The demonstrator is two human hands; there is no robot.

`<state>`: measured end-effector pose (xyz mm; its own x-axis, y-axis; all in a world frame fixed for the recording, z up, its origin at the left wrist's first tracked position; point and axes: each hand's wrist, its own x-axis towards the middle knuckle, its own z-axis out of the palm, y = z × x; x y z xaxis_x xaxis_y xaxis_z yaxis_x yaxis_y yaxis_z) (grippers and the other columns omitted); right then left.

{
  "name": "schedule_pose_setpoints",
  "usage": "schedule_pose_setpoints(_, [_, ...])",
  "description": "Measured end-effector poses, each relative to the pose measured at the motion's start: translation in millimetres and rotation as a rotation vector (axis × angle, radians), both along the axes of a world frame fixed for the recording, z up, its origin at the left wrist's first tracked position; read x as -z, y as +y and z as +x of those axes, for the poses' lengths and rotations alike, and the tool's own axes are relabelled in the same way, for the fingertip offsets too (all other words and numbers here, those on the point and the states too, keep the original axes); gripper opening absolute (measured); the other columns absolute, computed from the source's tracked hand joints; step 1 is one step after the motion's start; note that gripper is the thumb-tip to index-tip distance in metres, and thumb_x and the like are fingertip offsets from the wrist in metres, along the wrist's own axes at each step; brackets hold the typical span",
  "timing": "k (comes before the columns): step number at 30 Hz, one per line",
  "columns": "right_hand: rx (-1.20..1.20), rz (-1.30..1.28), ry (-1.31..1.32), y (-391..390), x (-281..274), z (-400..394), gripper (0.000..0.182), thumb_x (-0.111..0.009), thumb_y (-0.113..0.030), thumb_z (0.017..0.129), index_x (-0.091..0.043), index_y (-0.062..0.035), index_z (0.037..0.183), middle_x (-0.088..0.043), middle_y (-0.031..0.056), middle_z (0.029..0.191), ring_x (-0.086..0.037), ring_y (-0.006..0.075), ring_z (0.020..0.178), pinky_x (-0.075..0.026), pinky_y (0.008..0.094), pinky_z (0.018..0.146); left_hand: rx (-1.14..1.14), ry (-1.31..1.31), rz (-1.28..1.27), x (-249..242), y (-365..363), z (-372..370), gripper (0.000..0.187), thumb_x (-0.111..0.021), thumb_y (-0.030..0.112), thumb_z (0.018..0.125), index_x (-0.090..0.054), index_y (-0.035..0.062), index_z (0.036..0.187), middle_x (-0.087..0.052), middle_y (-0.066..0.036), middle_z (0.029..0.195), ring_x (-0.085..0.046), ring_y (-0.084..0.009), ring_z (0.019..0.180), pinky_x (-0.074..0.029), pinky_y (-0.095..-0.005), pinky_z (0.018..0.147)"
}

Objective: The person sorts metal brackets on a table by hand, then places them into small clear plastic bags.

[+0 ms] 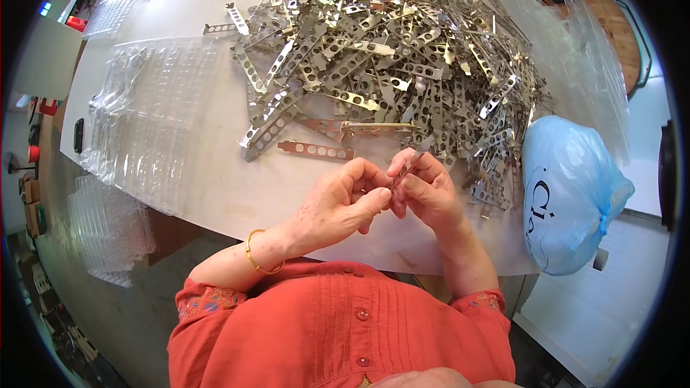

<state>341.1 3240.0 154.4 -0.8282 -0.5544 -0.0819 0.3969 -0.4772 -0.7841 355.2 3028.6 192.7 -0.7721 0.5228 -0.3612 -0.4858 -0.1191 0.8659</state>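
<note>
Both my hands meet over the table's front edge, just below a large pile of metal brackets (402, 65). My right hand (428, 190) pinches a thin metal bracket (411, 165), which slants up and to the right between the fingers. The thumb and fingers of my left hand (345, 201) are pressed together close to the bracket's lower end; whatever is between them is hidden. One flat bracket with round holes (316, 150) lies on the white table (215, 194), just above my left hand. Above my fingers lies a longer brass-coloured bracket (377, 128).
Clear plastic trays (151, 115) cover the table's left side, with more trays (108, 230) lower at the left. A tied blue plastic bag (571, 194) stands at the right edge. Clear plastic sheets (593, 65) lie behind it. A black object (78, 135) is at the far left.
</note>
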Motion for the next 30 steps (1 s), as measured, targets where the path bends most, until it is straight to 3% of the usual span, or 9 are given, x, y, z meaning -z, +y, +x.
schedule_pose_setpoints(3, [0.037, 0.088, -0.007, 2.2, 1.1, 1.6, 0.02, -0.066, -0.019, 0.099, -0.059, -0.0041, 0.111, -0.063, 0.0035, 0.089, -0.058, 0.009, 0.07, -0.047, 0.0238, 0.056, -0.007, 0.037, 0.069, 8.0, -2.5, 2.8, 0.02, -0.055, 0.019, 0.105, -0.053, -0.0004, 0.109, -0.068, -0.007, 0.093, -0.06, -0.0076, 0.067, -0.051, -0.0237, 0.059])
schedule_pose_setpoints(8, [0.056, 0.233, 0.041, -3.2, -6.4, 5.6, 0.02, -0.068, -0.019, 0.098, -0.059, -0.0047, 0.109, -0.062, 0.0013, 0.085, -0.057, 0.0071, 0.068, -0.045, 0.022, 0.056, 0.104, -0.019, 0.188, 8.0, -3.5, 4.4, 0.019, -0.045, 0.015, 0.108, -0.054, -0.0012, 0.114, -0.067, -0.01, 0.106, -0.064, -0.0117, 0.077, -0.055, -0.0251, 0.065])
schedule_pose_setpoints(14, [0.084, 0.324, 0.062, -2.9, -4.2, 9.7, 0.016, -0.065, -0.015, 0.098, -0.058, -0.0048, 0.108, -0.061, 0.001, 0.082, -0.055, 0.0069, 0.065, -0.045, 0.0224, 0.055, 0.135, 0.078, 0.03, 12.0, -7.4, 9.6, 0.017, -0.048, 0.013, 0.107, -0.057, 0.0007, 0.115, -0.066, -0.007, 0.106, -0.064, -0.0103, 0.079, -0.056, -0.0249, 0.066])
schedule_pose_setpoints(16, [0.133, 0.203, 0.002, -3.7, -2.8, 10.3, 0.011, -0.061, -0.012, 0.099, -0.056, -0.0047, 0.104, -0.059, 0.0014, 0.081, -0.054, 0.0069, 0.063, -0.044, 0.0227, 0.054, 0.064, 0.209, -0.197, 10.6, -14.2, 8.7, 0.015, -0.051, 0.012, 0.106, -0.057, 0.0024, 0.116, -0.065, -0.004, 0.1, -0.063, -0.0093, 0.077, -0.053, -0.0239, 0.064])
schedule_pose_setpoints(19, [0.138, 0.197, 0.004, -5.2, -5.4, 9.1, 0.008, -0.059, -0.011, 0.098, -0.054, -0.0053, 0.099, -0.056, 0.0018, 0.08, -0.052, 0.0069, 0.062, -0.044, 0.0231, 0.053, -0.299, 0.861, -0.629, 20.7, -41.1, -5.0, 0.008, -0.065, 0.003, 0.095, -0.062, 0.0016, 0.103, -0.061, -0.006, 0.088, -0.059, -0.0113, 0.069, -0.049, -0.0262, 0.061])
schedule_pose_setpoints(21, [0.138, 0.194, 0.005, -4.0, -4.7, 8.3, 0.009, -0.059, -0.012, 0.098, -0.053, -0.0055, 0.099, -0.056, 0.0019, 0.08, -0.052, 0.0069, 0.061, -0.044, 0.0231, 0.053, -0.493, 1.015, -0.801, 23.0, -63.4, -19.2, 0.01, -0.069, -0.001, 0.09, -0.063, 0.0009, 0.098, -0.062, -0.007, 0.086, -0.056, -0.0125, 0.066, -0.048, -0.0266, 0.06])
schedule_pose_setpoints(22, [0.129, 0.201, 0.009, -3.9, -4.6, 7.9, 0.01, -0.059, -0.013, 0.099, -0.053, -0.0057, 0.099, -0.056, 0.0018, 0.08, -0.053, 0.0068, 0.062, -0.044, 0.023, 0.054, -0.553, 0.953, -0.848, 18.6, -72.2, -22.2, 0.009, -0.07, -0.001, 0.09, -0.064, 0.001, 0.096, -0.062, -0.007, 0.087, -0.056, -0.0134, 0.066, -0.047, -0.0268, 0.06])
schedule_pose_setpoints(25, [0.112, 0.219, 0.022, -4.0, -4.3, 7.8, 0.012, -0.061, -0.016, 0.099, -0.054, -0.006, 0.098, -0.057, 0.0015, 0.08, -0.054, 0.0065, 0.062, -0.045, 0.0225, 0.054, -0.564, 0.952, -1.035, 12.6, -93.4, -32.0, 0.008, -0.069, 0.0, 0.089, -0.065, 0.001, 0.095, -0.064, -0.009, 0.09, -0.059, -0.0164, 0.067, -0.048, -0.0285, 0.06])
schedule_pose_setpoints(30, [0.073, 0.258, 0.056, -5.2, -4.9, 7.3, 0.017, -0.063, -0.02, 0.099, -0.054, -0.0062, 0.097, -0.057, 0.0007, 0.08, -0.054, 0.0059, 0.063, -0.045, 0.0218, 0.054, -0.409, 1.251, -1.277, 16.2, -97.0, -52.5, 0.014, -0.071, 0.001, 0.083, -0.066, 0.0011, 0.096, -0.068, -0.014, 0.097, -0.063, -0.0306, 0.09, -0.05, -0.0405, 0.078])
